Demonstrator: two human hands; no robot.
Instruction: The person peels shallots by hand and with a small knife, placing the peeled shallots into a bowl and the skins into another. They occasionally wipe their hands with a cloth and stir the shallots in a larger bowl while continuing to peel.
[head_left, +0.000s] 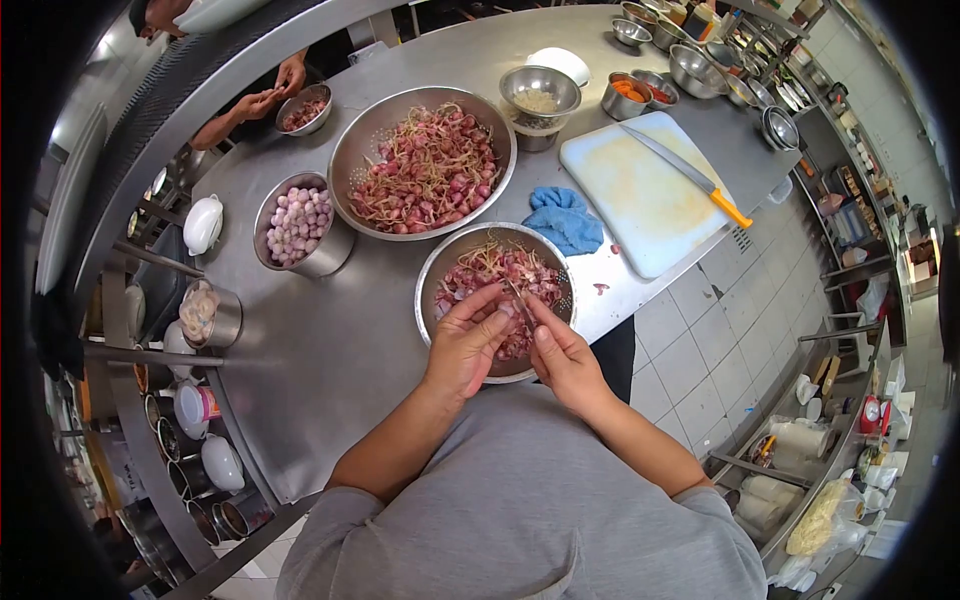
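Observation:
Over a perforated steel colander (427,300) of shallot skins and roots (500,262), both my hands are raised close together. My left hand (462,345) pinches a small shallot (506,311), mostly covered by the fingers. In my right hand (568,365) is a thin small knife (522,303), its blade angled toward the left fingertips. Just beyond is a large perforated bowl (345,205) heaped with unpeeled red shallots (430,165). A steel pot (335,250) to the left holds peeled shallots (298,225).
A blue cloth (562,220) lies beside a white cutting board (640,200) bearing a yellow-handled knife (690,175). Steel bowls (540,95) and containers of orange food (628,92) stand behind. Across the table, another person's hands (262,98) work by a small bowl (305,110).

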